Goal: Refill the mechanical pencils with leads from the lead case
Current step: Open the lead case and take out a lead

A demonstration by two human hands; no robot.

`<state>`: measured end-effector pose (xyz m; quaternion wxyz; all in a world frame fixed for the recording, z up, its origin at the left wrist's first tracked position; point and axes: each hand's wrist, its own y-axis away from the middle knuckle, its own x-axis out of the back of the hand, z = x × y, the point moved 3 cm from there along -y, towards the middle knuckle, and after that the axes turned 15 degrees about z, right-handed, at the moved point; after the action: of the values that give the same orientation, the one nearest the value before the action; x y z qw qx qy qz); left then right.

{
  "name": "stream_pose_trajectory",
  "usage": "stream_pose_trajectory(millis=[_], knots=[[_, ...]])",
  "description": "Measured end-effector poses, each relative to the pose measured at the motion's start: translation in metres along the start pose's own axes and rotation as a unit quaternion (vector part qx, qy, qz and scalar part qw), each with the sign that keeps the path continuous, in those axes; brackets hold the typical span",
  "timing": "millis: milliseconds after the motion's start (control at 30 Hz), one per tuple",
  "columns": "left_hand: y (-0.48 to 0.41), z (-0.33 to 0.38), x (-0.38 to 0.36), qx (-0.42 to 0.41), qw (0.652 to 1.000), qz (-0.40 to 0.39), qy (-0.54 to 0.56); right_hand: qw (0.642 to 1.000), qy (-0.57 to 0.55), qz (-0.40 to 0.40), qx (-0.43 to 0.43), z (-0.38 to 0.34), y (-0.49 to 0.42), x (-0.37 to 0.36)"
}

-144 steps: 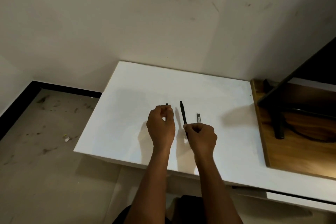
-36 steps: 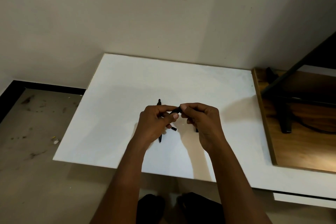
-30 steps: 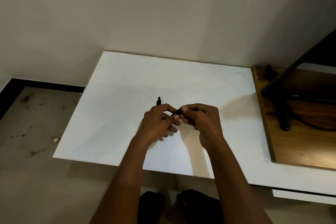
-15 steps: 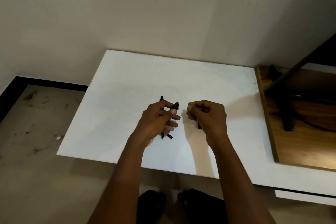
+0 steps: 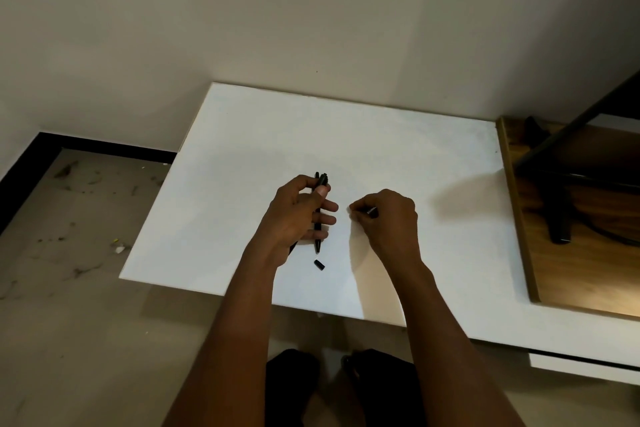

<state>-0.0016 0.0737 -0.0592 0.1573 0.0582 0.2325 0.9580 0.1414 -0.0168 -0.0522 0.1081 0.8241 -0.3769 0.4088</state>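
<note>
My left hand (image 5: 298,215) is shut on a black mechanical pencil (image 5: 317,239). The pencil is held nearly upright over the white table (image 5: 398,149), top end by my thumb, tip pointing toward me. A second black pencil (image 5: 316,175) lies on the table under that hand; only its far end shows. A small black cap (image 5: 319,265) lies loose just in front of the held pencil's tip. My right hand (image 5: 384,218) is a short gap to the right, fingers curled down around the lead case (image 5: 372,210), of which only a pale sliver shows.
A wooden desk (image 5: 561,274) adjoins the table on the right, with a black stand (image 5: 557,215) and a cable on it. A wall runs behind the table. The dirty floor (image 5: 69,253) lies to the left, and my knees are below the front edge.
My hands were joined at the held pencil's top a second ago and have since separated. My right hand moved right and down onto the lead case, while my left hand swung the pencil more upright.
</note>
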Motion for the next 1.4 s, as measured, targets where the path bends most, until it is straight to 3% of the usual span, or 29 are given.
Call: stream_pose_trajectory(millis=[100, 267, 467, 900, 1133, 1400], knots=[[-0.001, 0.004, 0.005, -0.006, 0.999, 0.027, 0.022, 0.999, -0.041, 0.026, -0.017, -0.007, 0.009, 0.012], [-0.002, 0.009, 0.015, -0.020, 0.996, 0.069, 0.054, 0.986, -0.072, -0.142, -0.054, -0.016, 0.052, 0.015], [0.003, 0.015, 0.016, -0.026, 0.994, 0.073, 0.076, 0.980, 0.014, -0.197, 0.028, -0.036, 0.078, -0.018], [0.003, 0.016, 0.017, -0.025, 0.993, 0.072, 0.086, 0.990, 0.021, -0.129, 0.048, -0.035, 0.067, -0.020], [0.002, 0.014, 0.012, -0.035, 0.993, 0.061, 0.091, 0.998, 0.013, 0.058, -0.009, 0.003, 0.013, 0.016], [0.001, 0.012, 0.003, -0.027, 0.993, 0.055, 0.102, 0.997, 0.034, 0.066, -0.030, 0.009, 0.005, 0.003]])
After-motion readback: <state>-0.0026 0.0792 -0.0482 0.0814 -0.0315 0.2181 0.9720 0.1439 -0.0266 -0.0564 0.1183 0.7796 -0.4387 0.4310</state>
